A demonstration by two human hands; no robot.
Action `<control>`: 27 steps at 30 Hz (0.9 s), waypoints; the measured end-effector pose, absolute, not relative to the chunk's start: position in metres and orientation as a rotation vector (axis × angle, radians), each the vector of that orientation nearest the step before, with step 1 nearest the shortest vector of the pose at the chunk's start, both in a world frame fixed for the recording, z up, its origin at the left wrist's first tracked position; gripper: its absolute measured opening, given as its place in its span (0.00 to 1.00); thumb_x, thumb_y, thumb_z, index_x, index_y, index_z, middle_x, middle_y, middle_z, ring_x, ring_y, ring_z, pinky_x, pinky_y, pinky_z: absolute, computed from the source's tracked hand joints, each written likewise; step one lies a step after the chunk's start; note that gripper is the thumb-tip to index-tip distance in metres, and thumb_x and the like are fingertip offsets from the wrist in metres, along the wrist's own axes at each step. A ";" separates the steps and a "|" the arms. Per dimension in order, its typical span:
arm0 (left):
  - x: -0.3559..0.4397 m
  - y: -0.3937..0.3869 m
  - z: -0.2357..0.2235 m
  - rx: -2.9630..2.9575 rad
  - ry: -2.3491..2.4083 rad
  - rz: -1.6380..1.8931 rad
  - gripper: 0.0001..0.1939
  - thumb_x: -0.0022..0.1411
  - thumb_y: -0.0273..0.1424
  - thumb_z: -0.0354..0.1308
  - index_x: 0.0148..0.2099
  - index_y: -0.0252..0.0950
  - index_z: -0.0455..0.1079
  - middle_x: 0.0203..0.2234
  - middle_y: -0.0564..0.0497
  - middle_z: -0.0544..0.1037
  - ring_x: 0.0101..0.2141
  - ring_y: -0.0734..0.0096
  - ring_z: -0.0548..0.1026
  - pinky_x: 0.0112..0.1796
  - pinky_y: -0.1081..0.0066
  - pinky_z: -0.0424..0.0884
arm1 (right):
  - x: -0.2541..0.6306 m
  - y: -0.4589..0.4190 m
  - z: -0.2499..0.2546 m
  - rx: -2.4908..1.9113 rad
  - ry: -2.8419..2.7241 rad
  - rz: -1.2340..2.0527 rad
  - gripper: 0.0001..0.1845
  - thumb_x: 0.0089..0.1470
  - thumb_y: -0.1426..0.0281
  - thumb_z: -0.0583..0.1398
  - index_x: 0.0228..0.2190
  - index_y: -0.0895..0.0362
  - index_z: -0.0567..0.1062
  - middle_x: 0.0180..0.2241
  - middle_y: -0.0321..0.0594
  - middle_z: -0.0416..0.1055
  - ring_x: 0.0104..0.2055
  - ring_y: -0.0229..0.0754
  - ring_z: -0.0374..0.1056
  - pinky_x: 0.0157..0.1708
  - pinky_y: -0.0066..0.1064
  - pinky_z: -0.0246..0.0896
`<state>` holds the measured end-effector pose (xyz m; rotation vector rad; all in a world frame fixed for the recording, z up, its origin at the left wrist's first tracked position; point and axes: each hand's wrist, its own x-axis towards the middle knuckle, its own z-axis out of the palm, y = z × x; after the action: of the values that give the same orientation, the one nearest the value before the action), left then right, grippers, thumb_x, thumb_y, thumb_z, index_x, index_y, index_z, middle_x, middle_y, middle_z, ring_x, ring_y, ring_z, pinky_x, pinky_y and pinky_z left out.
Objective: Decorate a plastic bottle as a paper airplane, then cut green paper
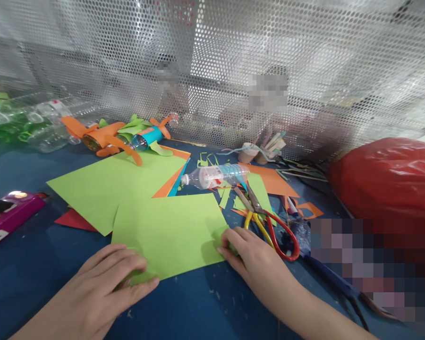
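Note:
A light green paper sheet [170, 231] lies on the blue table in front of me. My left hand [102, 283] rests flat on its near left corner, fingers stretched out. My right hand [255, 259] pinches the sheet's right edge between thumb and fingers. Just right of that hand lie scissors with red handles [281, 233] and scissors with yellow handles [255, 215]. A second, larger green sheet [109, 184] lies behind the first.
A clear plastic bottle [216, 175] lies on orange paper [272, 182] among green scraps. Bottle planes in orange [102, 139] and blue [150, 137] sit at the back by a perforated metal screen. A pink device [7, 215] is at left, a red bag [386, 179] at right.

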<state>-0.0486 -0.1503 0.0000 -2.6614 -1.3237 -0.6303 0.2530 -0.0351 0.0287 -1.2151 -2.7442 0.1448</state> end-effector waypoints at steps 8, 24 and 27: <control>-0.036 -0.159 -0.015 -2.525 -1.237 -0.616 0.19 0.69 0.26 0.50 0.57 0.42 0.72 0.48 0.54 0.80 0.49 0.70 0.76 0.55 0.75 0.70 | 0.255 -0.035 0.026 -1.167 -2.683 0.153 0.06 0.60 0.75 0.63 0.32 0.57 0.70 0.32 0.39 0.70 0.34 0.44 0.72 0.34 0.37 0.73; -0.031 -0.162 -0.019 -2.600 -1.299 -0.484 0.29 0.65 0.26 0.52 0.67 0.48 0.62 0.49 0.53 0.79 0.49 0.63 0.74 0.52 0.68 0.70 | 0.245 -0.054 0.027 -0.373 -2.799 0.118 0.22 0.67 0.62 0.56 0.61 0.44 0.68 0.49 0.39 0.73 0.48 0.42 0.65 0.54 0.38 0.54; -0.030 -0.163 -0.019 -2.602 -1.351 -0.505 0.27 0.65 0.28 0.53 0.65 0.49 0.64 0.50 0.53 0.78 0.49 0.62 0.74 0.51 0.68 0.71 | 0.245 -0.054 0.027 -0.407 -2.826 0.129 0.21 0.67 0.58 0.55 0.60 0.44 0.70 0.47 0.40 0.73 0.48 0.42 0.65 0.55 0.39 0.52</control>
<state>-0.0302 -0.1626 -0.0185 -2.6020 -1.3507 -0.5048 0.2453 -0.0539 0.0270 -0.4073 -2.8264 0.1291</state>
